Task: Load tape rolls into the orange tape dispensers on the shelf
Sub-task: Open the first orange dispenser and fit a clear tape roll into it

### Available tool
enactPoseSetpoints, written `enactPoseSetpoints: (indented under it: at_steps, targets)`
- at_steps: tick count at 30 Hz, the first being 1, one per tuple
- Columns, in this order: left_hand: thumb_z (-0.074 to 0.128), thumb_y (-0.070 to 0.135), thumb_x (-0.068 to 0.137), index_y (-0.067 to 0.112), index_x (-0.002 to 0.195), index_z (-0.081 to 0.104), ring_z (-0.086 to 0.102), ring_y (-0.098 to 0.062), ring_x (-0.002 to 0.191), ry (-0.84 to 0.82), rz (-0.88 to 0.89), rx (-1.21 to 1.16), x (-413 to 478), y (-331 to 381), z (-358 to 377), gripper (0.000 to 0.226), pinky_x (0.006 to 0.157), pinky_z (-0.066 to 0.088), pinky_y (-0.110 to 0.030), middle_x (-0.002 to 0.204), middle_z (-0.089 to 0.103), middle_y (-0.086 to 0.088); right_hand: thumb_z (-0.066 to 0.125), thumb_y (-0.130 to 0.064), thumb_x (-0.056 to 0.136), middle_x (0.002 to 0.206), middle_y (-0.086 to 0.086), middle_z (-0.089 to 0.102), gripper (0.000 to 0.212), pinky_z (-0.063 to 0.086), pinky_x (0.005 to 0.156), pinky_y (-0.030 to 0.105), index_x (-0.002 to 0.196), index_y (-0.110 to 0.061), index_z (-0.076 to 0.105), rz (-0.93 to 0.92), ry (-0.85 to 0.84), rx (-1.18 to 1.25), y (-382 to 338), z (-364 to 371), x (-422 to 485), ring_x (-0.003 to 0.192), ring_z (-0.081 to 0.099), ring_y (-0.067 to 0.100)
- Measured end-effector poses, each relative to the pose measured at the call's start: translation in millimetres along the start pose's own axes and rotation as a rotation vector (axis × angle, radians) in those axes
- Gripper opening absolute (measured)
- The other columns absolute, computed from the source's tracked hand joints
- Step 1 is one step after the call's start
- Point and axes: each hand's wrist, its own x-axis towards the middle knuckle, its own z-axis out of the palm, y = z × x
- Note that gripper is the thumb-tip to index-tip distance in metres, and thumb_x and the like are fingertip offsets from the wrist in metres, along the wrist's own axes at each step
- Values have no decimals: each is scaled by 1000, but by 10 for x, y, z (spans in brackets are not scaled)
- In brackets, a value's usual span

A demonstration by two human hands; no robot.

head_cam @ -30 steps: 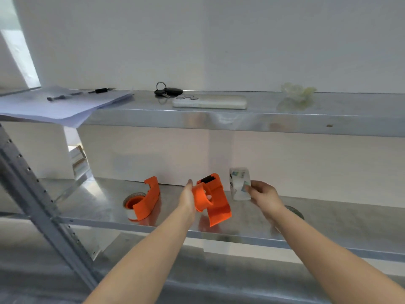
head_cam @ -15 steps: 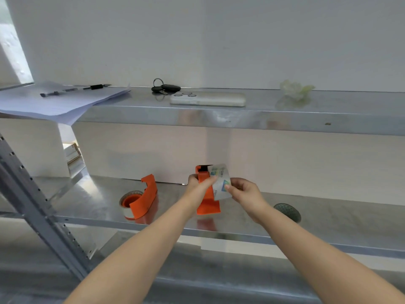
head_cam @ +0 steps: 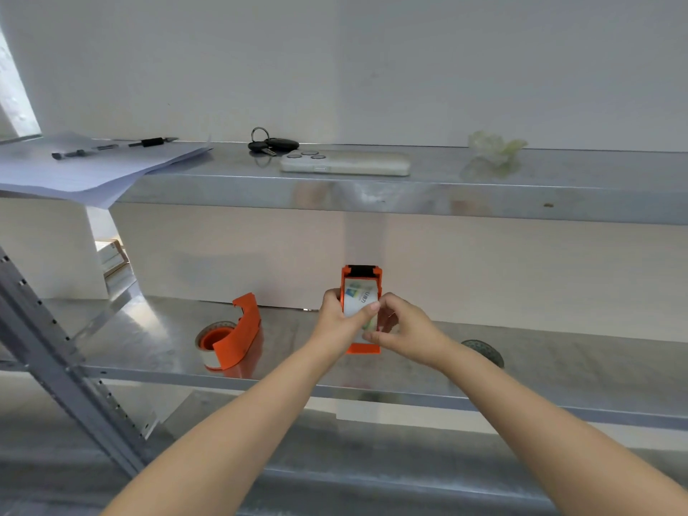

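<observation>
Inside dispenser (head_cam: 360, 271), tape roll (head_cam: 358, 300) between fingers (head_cam: 372, 306)

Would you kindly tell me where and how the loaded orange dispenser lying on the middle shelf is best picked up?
Probably by the loaded orange dispenser's curved orange back. It lies on its side on the middle shelf with the roll's open core facing left, so a hand coming from the front and above could wrap thumb and fingers across that arched body without touching the tape.

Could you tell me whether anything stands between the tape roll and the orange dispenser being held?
Nothing visible does: the tape roll already sits inside the held dispenser, gripped by the left hand and right hand.
</observation>
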Motion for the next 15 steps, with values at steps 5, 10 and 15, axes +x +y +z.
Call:
enactPoseSetpoints:
  at_steps: [5, 10, 15]
  targets:
    - [69, 27, 82, 12, 113, 44, 57, -2, 85, 28, 5, 28, -9, 9, -14, 42, 62, 43, -13, 99, 57, 3, 66, -13, 78, 95, -6, 55, 22, 43, 65, 9, 96, -20, 56, -7, 116, 96, -112, -252, 93, 80, 55, 10]
    - [69, 31, 81, 15, 109, 43, 56, 0, 82, 6, 32, 70, -70, 37, -15, 42, 52, 44, -5, 92, 56, 8, 64, -10, 77, 111, -6, 59, 30, 41, 84, 8, 104, -23, 66, -54, 80, 90, -178, -211, 180, 103, 54, 4]
    - [70, 24, 81, 13, 109, 41, 55, 0, 80, 0, 39, 47, -125, 31, -20, 42, 54, 44, -1, 90, 54, 8, 66, -11, 77, 86, -5, 65, 15, 43, 77, 10, 89, -17, 72, -140, 147, -77, -207, -194, 255, 85, 60, 10]
